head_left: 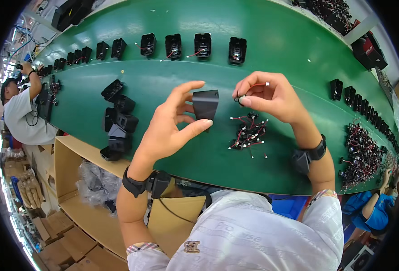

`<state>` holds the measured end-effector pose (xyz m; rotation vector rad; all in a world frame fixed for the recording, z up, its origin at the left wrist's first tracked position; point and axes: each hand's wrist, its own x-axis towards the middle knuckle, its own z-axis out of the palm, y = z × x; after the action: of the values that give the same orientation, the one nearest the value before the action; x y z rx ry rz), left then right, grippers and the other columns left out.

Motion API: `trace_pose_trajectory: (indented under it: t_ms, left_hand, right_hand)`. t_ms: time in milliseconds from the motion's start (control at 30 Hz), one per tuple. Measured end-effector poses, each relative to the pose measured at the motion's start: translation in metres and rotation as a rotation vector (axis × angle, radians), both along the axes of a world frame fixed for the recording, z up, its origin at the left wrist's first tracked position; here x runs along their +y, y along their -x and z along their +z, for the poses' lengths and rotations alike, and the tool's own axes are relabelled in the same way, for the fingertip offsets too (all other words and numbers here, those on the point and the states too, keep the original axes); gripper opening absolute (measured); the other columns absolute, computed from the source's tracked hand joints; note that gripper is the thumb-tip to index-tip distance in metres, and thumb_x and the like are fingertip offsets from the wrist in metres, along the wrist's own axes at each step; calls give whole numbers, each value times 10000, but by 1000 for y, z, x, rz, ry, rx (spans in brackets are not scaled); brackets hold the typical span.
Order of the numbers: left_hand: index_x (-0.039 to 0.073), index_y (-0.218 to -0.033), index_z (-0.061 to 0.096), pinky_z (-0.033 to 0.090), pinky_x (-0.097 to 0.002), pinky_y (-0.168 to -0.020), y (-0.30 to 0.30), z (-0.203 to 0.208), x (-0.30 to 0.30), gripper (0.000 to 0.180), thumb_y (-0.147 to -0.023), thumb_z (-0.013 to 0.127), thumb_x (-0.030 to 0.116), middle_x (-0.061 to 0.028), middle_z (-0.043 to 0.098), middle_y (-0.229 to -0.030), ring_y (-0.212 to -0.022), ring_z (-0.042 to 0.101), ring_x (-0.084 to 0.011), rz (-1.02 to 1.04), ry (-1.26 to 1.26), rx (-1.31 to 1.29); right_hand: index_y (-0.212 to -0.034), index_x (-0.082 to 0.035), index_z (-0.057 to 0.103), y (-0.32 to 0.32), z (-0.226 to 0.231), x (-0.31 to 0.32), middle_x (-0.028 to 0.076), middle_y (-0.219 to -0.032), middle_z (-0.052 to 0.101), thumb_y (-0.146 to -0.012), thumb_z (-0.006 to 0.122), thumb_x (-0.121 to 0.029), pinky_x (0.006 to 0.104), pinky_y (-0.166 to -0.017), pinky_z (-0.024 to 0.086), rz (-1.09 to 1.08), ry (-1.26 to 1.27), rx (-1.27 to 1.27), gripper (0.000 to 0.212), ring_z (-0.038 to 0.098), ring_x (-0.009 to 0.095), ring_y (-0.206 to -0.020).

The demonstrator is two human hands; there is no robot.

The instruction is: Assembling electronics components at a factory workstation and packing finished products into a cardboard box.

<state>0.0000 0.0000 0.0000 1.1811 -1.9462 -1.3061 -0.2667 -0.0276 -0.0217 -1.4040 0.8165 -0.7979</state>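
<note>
My left hand (165, 126) grips a black plastic housing (205, 104) between thumb and fingers, held up above the green table. To its right, my right hand (274, 97) pinches a small round black part (239, 99) with a red wire ending in a white connector (267, 84). The small part is apart from the housing. Below my right hand lies a small heap of similar wired parts (247, 135). Left of my left hand, several loose black housings (122, 104) lie in a jumbled line toward the table's near edge.
A row of open black housings (202, 45) runs along the green table (272, 40), some with red wires. At the right are more housings (353, 97) and a large wired-part pile (362, 153). A cardboard box (68, 174) with plastic bags stands near left. Co-workers (23, 108) sit at both ends.
</note>
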Motion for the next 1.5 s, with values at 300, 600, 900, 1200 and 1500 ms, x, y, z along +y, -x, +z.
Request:
trace_pose_trajectory:
  t_ms: [300,600,900,1200,1500]
  left_hand:
    - [22,-1402,320,526,-359,-853,16,-31,-5,625,-900,622,241,-136,554,-1209,-1041,622,-236,-43,-646,815]
    - [17,-1413,293,530,-331,-846,30,-34,3,595,-930,588,197,-114,515,-1198,-1020,606,-198,-107,-752,917]
    - [46,-1432,275,536,-363,-841,31,-39,6,579,-946,567,161,-115,523,-1214,-1047,590,-205,-125,-732,878]
    - [43,-1384,313,525,-376,-898,28,-36,2,548,-933,598,169,-132,533,-1238,-1135,570,-240,-33,-577,944]
    - [7,-1218,418,521,-304,-815,39,-42,12,471,-895,686,221,-120,567,-1092,-983,584,-140,34,-458,756]
  right_hand:
    - [-875,-34,722,-7,37,27,95,-1021,676,-737,687,76,295,-736,565,-207,611,166,180,672,179,-866]
    - [-856,-51,723,-23,26,47,78,-893,655,-653,689,141,280,-612,536,-158,692,195,281,669,185,-794]
    - [-793,-28,660,-34,6,54,80,-840,657,-654,681,139,300,-631,543,-286,745,166,219,667,231,-764]
    - [-939,-67,643,-32,14,54,48,-928,675,-666,752,-17,357,-831,489,-271,804,206,298,609,253,-945]
    - [-974,-35,618,-23,8,49,70,-936,672,-660,795,-52,390,-925,485,-177,614,139,361,635,252,-961]
